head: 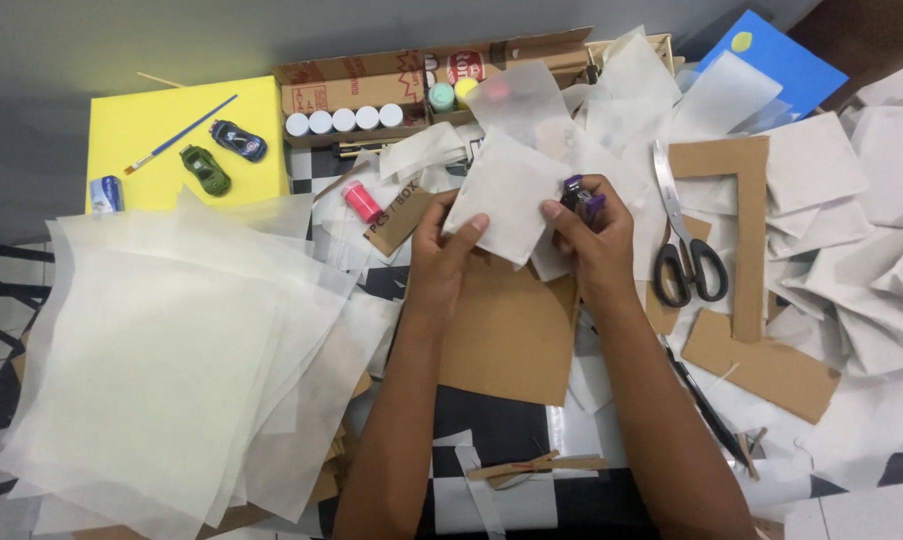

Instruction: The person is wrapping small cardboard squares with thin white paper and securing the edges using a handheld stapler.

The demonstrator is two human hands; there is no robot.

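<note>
My left hand (450,238) and my right hand (594,232) together hold a small square of thin white translucent paper (507,195) above a brown cardboard piece (507,330). The left thumb presses the sheet's lower left edge. The right hand pinches the sheet's right edge and also grips a small purple object (582,196), which looks like a stapler or a glue tube.
A big stack of translucent sheets (162,370) lies at the left. Black-handled scissors (684,235) and an L-shaped cardboard strip (747,240) rest at the right among cut paper squares. Behind are a box of paint bottles (344,110), a yellow board (162,125) with two toy cars and a brush.
</note>
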